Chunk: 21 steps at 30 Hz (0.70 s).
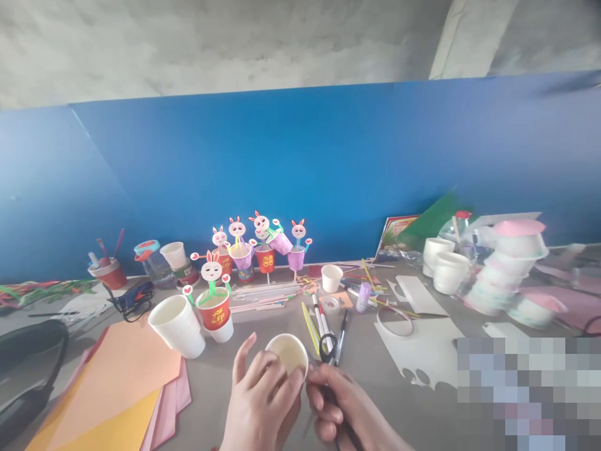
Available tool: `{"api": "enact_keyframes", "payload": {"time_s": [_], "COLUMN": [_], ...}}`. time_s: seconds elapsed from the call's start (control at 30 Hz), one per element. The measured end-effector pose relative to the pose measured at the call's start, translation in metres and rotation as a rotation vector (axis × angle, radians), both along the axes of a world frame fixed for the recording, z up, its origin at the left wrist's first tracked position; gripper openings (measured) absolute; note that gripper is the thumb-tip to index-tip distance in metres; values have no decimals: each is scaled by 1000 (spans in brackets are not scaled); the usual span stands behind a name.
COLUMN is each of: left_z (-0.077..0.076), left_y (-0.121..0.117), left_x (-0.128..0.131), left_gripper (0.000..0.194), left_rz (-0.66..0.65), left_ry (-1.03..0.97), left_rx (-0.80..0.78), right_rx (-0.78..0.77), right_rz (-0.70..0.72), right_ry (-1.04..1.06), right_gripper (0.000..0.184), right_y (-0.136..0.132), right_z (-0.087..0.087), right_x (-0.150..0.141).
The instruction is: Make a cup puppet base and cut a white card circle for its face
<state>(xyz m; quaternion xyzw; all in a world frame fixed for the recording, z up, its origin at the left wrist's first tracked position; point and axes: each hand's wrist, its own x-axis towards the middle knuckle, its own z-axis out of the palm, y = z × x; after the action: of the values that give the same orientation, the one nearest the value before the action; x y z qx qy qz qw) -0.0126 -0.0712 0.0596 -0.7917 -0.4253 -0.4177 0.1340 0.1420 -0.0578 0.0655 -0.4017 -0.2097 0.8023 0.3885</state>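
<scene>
Closest up are the hands: the left hand is gripping a white paper cup at its rim, and the right hand is right beside it, curled around something dark, too blurry to tell what. The cup's over the table, open end facing the camera. Near it are a black pen, a stack of cups and a bunny sticking out of a red cup.
</scene>
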Motion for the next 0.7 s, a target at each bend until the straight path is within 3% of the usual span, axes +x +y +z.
{"api": "enact_keyframes", "payload": {"time_s": [0.23, 0.4, 0.53, 0.7], "left_z": [0, 0, 2, 4], "left_y": [7, 7, 4, 5], "left_x": [2, 1, 0, -1], "left_gripper": [21, 19, 21, 22], "left_rz": [0, -28, -39, -70], "left_ry": [40, 26, 43, 33], "left_rx": [55, 25, 25, -4], "right_rx": [-203, 94, 294, 395], "right_rz": [112, -10, 71, 126], "right_ry": [32, -117, -270, -317], "right_gripper": [29, 21, 28, 27], "right_y": [4, -2, 0, 9], "right_z": [-3, 0, 0, -7], "right_x": [5, 4, 8, 7]}}
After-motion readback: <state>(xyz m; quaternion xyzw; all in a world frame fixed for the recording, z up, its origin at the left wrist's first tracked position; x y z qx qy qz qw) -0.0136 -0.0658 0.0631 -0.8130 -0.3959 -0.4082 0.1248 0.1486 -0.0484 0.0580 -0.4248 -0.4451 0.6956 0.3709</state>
